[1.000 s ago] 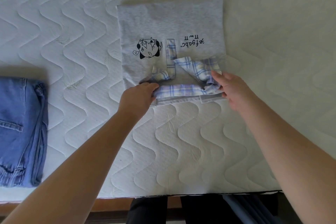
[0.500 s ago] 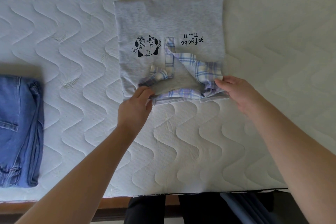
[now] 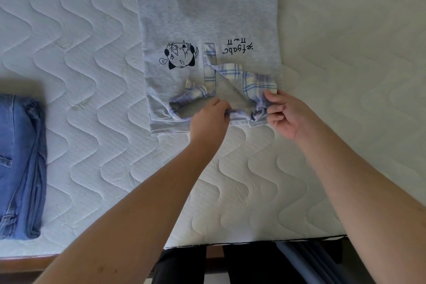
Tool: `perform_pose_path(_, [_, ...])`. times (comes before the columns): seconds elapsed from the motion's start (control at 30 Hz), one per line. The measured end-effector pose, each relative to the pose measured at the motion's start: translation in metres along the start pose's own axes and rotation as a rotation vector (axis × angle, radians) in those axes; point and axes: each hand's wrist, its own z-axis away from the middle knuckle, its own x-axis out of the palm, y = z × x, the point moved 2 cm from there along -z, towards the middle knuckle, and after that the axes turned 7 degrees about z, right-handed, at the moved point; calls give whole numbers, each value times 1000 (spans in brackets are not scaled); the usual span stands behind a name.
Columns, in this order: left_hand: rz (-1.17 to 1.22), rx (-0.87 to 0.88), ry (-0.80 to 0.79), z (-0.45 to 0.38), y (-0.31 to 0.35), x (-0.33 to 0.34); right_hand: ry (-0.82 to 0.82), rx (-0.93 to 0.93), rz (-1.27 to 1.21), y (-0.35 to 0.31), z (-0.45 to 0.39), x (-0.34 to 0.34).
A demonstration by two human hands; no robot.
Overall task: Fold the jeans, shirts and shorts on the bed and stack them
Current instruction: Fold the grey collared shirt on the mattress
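A folded grey shirt [image 3: 207, 21] with a black cartoon print and a blue plaid collar [image 3: 253, 78] lies flat in the middle of the bed, collar end toward me. My left hand [image 3: 208, 120] pinches the near collar edge at its middle. My right hand [image 3: 282, 115] grips the collar's right end, fingers curled round the bunched plaid fabric. Folded blue jeans [image 3: 19, 163] lie at the left edge of the view.
The white quilted mattress [image 3: 92, 76] stretches all around the clothes. Its near edge [image 3: 253, 241] runs along the bottom, with a wooden bed frame [image 3: 27, 265] below it at left and dark trousers beneath me.
My left hand has slid right along the collar's near edge toward my right hand. The collar has opened out, showing more grey fabric inside. The right hand keeps its grip.
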Motion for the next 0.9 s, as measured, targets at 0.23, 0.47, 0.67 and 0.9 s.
perform_pose_path(0.23, [-34, 100, -9, 29, -8, 11, -61, -93, 311, 3, -1, -2])
perform_pose_path(0.47, [-113, 149, -204, 63, -10, 16, 72, -344, 893, 10, 6, -3])
perform_pose_path(0.67, [87, 128, 113, 31, -5, -33, 112, -475, 800, 5, -8, 16])
perform_pose_path(0.9, [-30, -314, 112, -9, -52, -58, 100, -456, 1176, 8, -23, 41])
